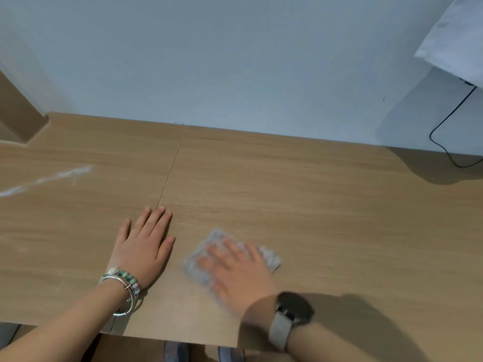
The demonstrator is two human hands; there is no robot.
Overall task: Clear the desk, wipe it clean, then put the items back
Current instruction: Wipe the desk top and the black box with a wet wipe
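A wooden desk (300, 194) fills the lower half of the view. My right hand (235, 270), blurred by motion, presses flat with straight fingers on a small grey cloth (269, 257) near the desk's front middle. The cloth shows around my fingers on its left, top and right. My left hand (143, 244) rests flat on the desk just left of the cloth, fingers straight and spread, holding nothing. A white powdery streak (52, 178) lies on the desk at the far left.
A pale wall (235, 61) runs behind the desk. A black cable (444, 131) hangs down at the right onto the desk's back corner. White fabric (454, 37) hangs at the top right. A wooden panel (18, 116) stands at the left. The desk's front edge (170, 338) is near my forearms.
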